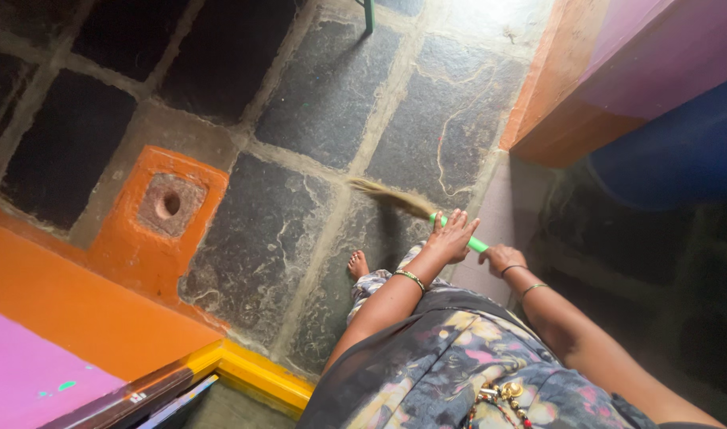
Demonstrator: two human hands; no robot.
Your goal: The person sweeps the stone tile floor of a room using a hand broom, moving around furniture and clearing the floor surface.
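Here both hands (452, 237) (502, 256) apparently clasp a green-handled broom (411, 205) near the orange wall base (538, 103).

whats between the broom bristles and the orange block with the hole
Only bare dark stone floor with pale joints lies between the broom bristles and the orange block, in the head view.
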